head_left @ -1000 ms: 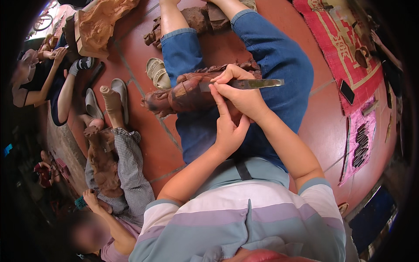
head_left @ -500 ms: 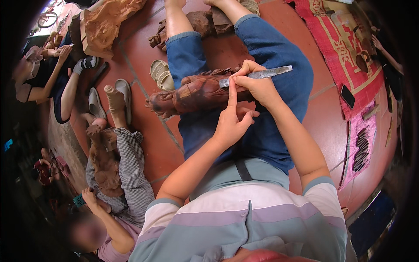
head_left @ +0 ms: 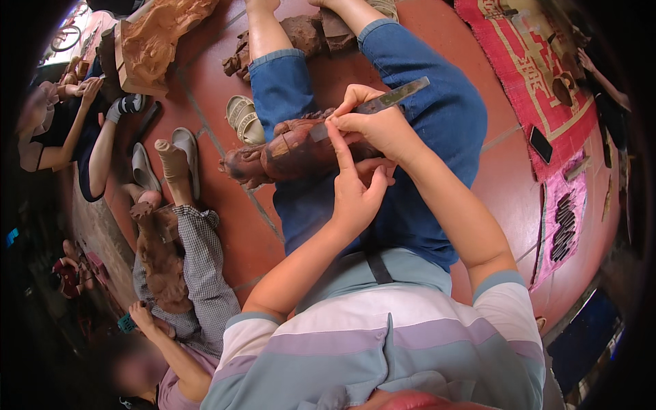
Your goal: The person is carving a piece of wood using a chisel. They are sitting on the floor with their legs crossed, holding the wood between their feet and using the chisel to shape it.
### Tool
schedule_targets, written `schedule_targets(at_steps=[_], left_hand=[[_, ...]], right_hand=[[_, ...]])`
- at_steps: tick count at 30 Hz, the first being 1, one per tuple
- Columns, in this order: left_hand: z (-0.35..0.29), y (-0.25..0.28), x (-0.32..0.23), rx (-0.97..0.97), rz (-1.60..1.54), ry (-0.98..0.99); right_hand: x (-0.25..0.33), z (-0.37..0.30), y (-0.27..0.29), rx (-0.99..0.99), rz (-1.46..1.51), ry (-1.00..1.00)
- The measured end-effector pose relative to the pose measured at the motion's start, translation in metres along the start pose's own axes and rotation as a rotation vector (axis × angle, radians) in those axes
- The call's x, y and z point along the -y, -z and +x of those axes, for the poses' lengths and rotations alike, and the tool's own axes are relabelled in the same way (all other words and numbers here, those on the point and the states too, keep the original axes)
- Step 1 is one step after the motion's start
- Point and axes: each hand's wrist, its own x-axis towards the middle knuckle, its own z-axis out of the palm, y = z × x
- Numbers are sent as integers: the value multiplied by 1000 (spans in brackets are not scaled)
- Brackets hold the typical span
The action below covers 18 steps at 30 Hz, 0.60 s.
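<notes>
Across my lap lies a dark reddish-brown wood carving (head_left: 290,152), its knobby end pointing left. My right hand (head_left: 383,130) is closed around a flat metal scraper blade (head_left: 396,96), which slants from the upper right down to the carving. The blade's lower left end rests on the carved surface. My left hand (head_left: 357,188) has its index finger stretched up to the blade beside my right fingertips. Its thumb stands apart, and the other fingers are partly hidden against the carving's near side.
Another dark wood carving (head_left: 301,37) lies beyond my knees, near a slipper (head_left: 244,117). At left a co-worker has a carving (head_left: 160,260) on their legs. A phone (head_left: 540,144) lies on a red mat (head_left: 502,61); dark slim tools (head_left: 564,229) lie on pink cloth.
Both my hands and the blade have slid left along the carving. The blade is tilted differently, with its upper end higher and further left. The whole view has shifted slightly.
</notes>
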Motion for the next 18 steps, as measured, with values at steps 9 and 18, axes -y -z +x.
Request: schedule_targets(at_steps=[9, 18], left_hand=[[8, 14, -22, 95, -27, 118], [15, 14, -18, 209, -3, 216]], right_hand=[[24, 15, 17, 27, -279, -151], [13, 13, 31, -40, -97, -230]])
